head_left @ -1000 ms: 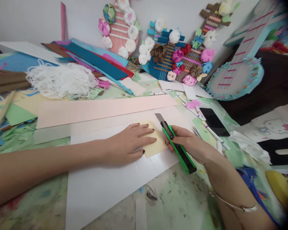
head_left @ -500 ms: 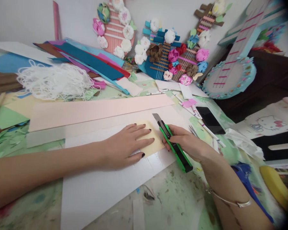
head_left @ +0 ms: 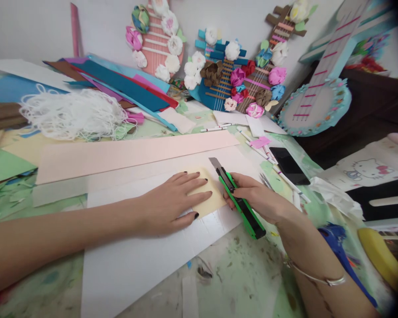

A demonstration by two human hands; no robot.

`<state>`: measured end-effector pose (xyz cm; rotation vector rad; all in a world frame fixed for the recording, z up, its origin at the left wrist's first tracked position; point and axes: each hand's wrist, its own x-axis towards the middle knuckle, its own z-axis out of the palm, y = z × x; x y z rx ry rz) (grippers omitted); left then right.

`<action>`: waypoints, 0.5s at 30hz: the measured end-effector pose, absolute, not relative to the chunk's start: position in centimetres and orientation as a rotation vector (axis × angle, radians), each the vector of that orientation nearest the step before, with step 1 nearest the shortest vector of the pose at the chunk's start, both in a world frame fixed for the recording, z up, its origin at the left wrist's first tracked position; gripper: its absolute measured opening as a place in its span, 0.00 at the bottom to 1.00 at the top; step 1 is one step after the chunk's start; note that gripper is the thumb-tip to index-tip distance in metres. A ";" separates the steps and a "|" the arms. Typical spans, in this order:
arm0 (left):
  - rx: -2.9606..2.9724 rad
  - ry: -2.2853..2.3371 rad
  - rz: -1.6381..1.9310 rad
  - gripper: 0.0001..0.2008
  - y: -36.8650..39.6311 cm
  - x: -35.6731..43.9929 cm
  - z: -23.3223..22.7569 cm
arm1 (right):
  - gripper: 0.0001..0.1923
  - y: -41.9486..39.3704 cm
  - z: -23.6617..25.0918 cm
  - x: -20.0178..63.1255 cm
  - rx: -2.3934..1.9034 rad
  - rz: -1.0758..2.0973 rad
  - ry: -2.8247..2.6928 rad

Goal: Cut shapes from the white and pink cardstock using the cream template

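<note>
Since a second ago the whole scene has slid a little left and up in the head view, and the knife has crept back slightly toward the person; the hands keep their pose.

In the head view, the left hand (head_left: 172, 201) lies flat, fingers spread, pressing a small cream card (head_left: 208, 198) onto the white board (head_left: 146, 260) at the centre of the frame. The right hand (head_left: 257, 198) is closed around a green utility knife (head_left: 239, 199), just right of the card. The knife's long axis runs from lower right to upper left, its blade (head_left: 215, 163) pointing away from the person along the card's right edge, so the card lies directly left of the grip, touching or nearly touching the blade.

A pink strip (head_left: 135, 150) lies beyond on the table (head_left: 248, 274), and a dark phone (head_left: 288, 165) sits right of centre.

The left palm hides much of the card; whether the blade tip bites the board I cannot tell.
</note>
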<state>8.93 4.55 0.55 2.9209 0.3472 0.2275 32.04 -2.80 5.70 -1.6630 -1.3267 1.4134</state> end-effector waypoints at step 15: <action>2.888 0.352 0.251 0.26 4.5 8.8 0.7 | 0.06 -2.9 6.1 31.7 -1.670 1.420 -1.326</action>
